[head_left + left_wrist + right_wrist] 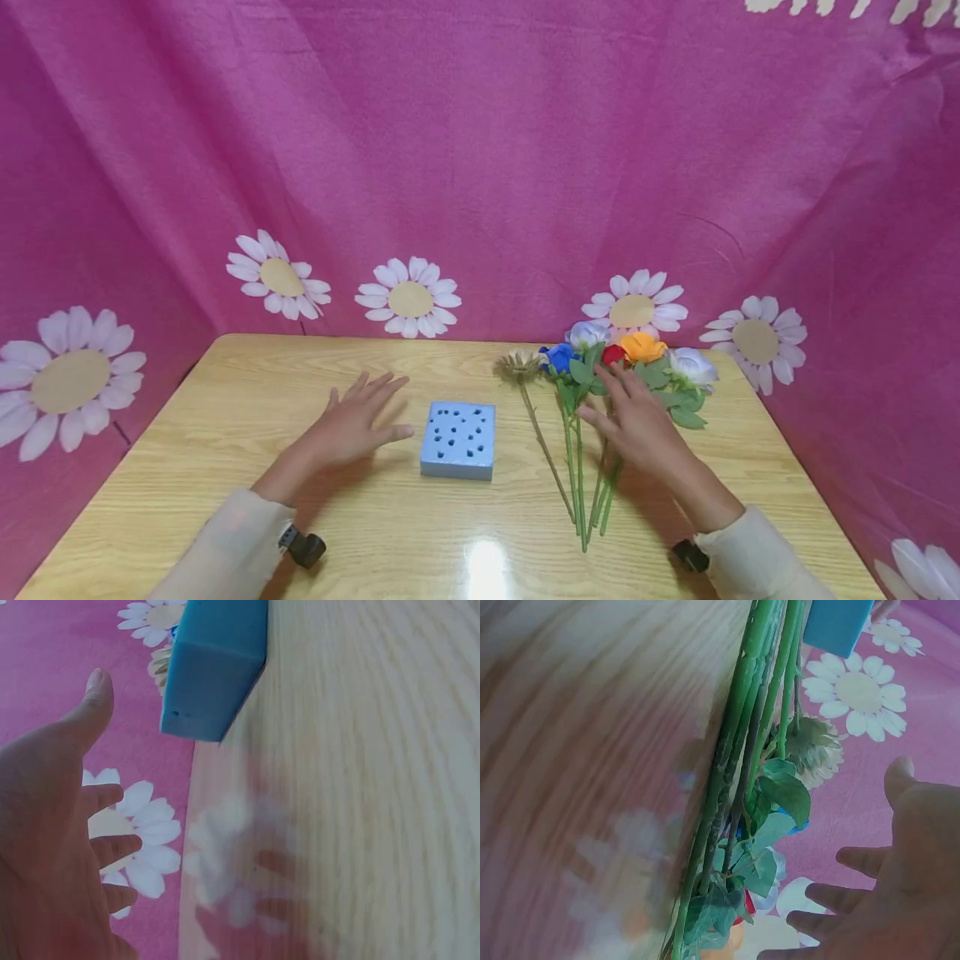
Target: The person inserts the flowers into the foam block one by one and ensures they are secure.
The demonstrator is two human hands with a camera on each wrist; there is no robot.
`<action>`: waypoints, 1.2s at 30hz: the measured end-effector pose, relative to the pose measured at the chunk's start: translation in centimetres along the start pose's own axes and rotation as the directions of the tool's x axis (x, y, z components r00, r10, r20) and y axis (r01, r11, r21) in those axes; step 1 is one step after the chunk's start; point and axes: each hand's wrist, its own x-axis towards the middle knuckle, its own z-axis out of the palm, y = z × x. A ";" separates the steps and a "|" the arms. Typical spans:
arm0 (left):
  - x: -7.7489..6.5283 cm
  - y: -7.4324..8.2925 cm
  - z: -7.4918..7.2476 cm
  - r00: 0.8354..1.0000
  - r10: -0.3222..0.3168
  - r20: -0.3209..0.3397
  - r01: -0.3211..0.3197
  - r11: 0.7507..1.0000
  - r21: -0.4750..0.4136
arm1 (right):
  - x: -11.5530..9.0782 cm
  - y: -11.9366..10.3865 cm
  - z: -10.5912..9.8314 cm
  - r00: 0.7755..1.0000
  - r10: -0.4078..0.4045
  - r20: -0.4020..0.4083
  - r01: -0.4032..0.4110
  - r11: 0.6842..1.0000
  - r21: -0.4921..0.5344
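A light blue foam block (pixel 457 440) with many small holes in its top lies mid-table. My left hand (pixel 358 423) hovers to its left, fingers spread and holding nothing; the left wrist view shows the block (pixel 217 667) beyond the thumb. Over a bunch of artificial flowers on the right is my right hand (pixel 641 421), fingers spread, empty. The bunch has a blue rose (pixel 559 358), a red rose (pixel 612 355), an orange flower (pixel 642 347) and pale bluish-white ones (pixel 693 367). A dried-looking beige flower (pixel 521 363) lies at its left. Green stems (pixel 739 712) run toward the front edge.
The wooden table (pixel 247 400) backs onto a magenta cloth (pixel 465 167) printed with white daisies, which also hangs at both sides. Each wrist carries a small black camera (pixel 303 547). A bright light reflection shows near the table's front.
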 end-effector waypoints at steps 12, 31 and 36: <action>1.0 0.9 1.3 0.991 0.098 0.091 -0.081 0.981 -0.175 | -0.1 -0.7 0.4 0.998 0.012 0.063 -0.019 0.994 0.109; 1.1 1.6 2.6 0.985 0.061 0.159 -0.011 0.954 -0.298 | -0.5 -1.7 1.0 0.998 -0.009 0.064 -0.003 0.983 0.182; 1.1 1.6 2.8 0.987 0.057 0.150 0.004 0.926 -0.378 | -0.4 -2.1 1.3 0.997 -0.004 0.071 -0.010 0.980 0.196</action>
